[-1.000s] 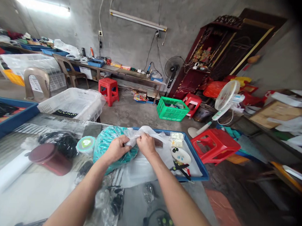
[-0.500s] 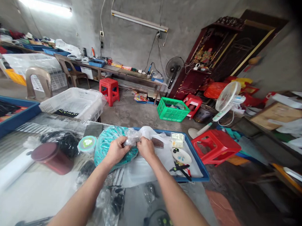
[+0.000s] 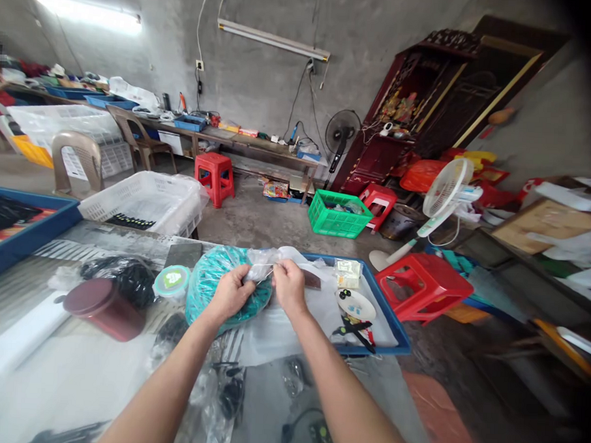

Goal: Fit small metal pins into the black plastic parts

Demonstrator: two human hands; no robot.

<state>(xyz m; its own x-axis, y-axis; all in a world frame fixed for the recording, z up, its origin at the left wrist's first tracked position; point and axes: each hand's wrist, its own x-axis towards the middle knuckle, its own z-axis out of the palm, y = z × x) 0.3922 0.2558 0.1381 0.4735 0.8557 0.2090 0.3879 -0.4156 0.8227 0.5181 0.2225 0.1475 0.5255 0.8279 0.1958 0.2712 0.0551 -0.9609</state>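
A clear plastic bag [image 3: 210,270] packed with teal pieces lies at the left end of the blue tray. My left hand [image 3: 232,294] is closed at the bag's gathered neck [image 3: 263,264]. Just to its right, my right hand [image 3: 287,288] pinches a thin pale strand, perhaps a rubber band or string, stretched across the neck between the hands. The fingers partly hide the strand's ends. White sheeting [image 3: 275,331] lies under and beside the bag. A brown flat piece [image 3: 312,281] sits right of my right hand.
The blue tray [image 3: 388,349] holds a white oval dish [image 3: 358,306] and black-handled snips [image 3: 356,332]. A dark red canister [image 3: 108,311] and a round teal-lidded tub [image 3: 172,283] stand to the left. Beyond the table are a white crate [image 3: 178,210] and a red stool [image 3: 422,286].
A thin strand now shows stretched between my hands at the bag's neck. My right hand has turned and shifted slightly; the left hand stays at the neck.
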